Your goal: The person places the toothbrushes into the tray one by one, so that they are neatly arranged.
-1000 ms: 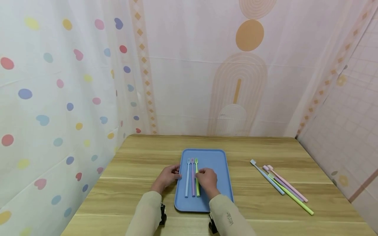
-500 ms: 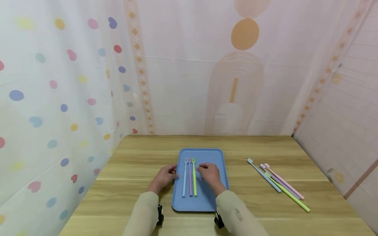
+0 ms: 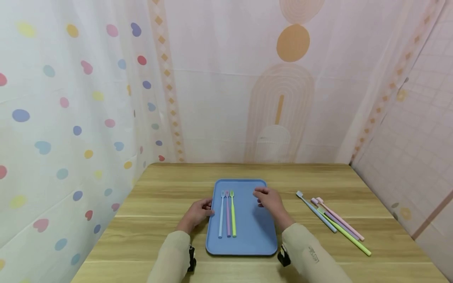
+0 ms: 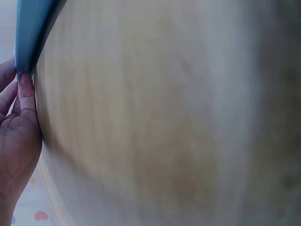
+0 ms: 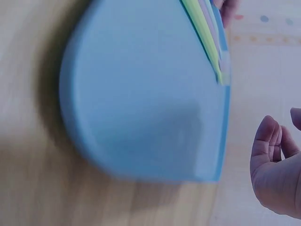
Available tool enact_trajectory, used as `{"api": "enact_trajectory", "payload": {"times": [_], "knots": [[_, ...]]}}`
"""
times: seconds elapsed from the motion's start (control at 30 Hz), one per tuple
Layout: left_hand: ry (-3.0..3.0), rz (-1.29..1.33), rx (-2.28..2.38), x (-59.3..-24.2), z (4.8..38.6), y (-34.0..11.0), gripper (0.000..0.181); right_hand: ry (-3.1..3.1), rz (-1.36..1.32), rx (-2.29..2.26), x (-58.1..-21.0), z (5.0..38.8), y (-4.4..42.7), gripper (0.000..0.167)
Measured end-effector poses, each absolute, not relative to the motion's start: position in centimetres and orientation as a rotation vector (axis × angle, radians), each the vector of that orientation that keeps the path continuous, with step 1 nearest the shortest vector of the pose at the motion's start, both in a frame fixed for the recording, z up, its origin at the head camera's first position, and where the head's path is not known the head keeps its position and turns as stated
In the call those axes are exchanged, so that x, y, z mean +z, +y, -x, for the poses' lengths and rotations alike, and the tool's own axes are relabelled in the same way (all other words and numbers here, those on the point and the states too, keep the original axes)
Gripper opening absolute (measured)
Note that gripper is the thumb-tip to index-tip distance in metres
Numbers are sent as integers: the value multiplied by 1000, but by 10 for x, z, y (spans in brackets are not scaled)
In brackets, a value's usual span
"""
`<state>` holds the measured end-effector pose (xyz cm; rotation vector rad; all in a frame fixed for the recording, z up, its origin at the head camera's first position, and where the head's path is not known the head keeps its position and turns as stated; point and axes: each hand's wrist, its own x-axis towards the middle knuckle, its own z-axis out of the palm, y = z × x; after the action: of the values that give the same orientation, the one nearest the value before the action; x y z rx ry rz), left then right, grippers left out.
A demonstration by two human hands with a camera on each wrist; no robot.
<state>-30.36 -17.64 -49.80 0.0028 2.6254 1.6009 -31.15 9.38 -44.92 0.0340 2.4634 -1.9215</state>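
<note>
On the blue tray (image 3: 253, 236) lie three toothbrushes side by side: a light blue one (image 3: 221, 216), a purple one (image 3: 228, 216) and a green one (image 3: 233, 216), heads toward the far edge. My left hand (image 3: 195, 214) holds the tray's left rim; in the left wrist view its thumb and fingers (image 4: 26, 92) are at the rim (image 4: 32, 33). Raised above the tray's right side, my right hand (image 3: 271, 202) holds nothing, its fingers loosely bent, as the right wrist view of the hand (image 5: 277, 169) also shows.
Right of the tray, a loose group of toothbrushes lies slanted on the wooden table (image 3: 170, 177): light blue (image 3: 316, 212), pink (image 3: 341, 219), purple (image 3: 345, 225) and green (image 3: 348, 234), partly overlapping. Patterned curtains (image 3: 219, 98) stand behind and at both sides.
My right hand has let go of the green toothbrush on the tray and moved up and to the right. The left hand remains at the tray's left rim.
</note>
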Motion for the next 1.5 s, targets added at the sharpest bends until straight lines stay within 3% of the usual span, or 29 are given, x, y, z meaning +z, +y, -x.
{"api": "enact_trajectory", "payload": {"times": [0.73, 1.03, 1.5], "knots": [[2623, -17, 1584, -502, 309, -167, 53, 2439, -84, -1868, -433, 315, 208, 43], [2615, -4, 1599, -503, 310, -166, 53, 2478, -1, -1751, -432, 310, 260, 56], [2602, -9, 1608, -504, 311, -169, 54, 2601, -54, -1623, -446, 302, 318, 56]]}}
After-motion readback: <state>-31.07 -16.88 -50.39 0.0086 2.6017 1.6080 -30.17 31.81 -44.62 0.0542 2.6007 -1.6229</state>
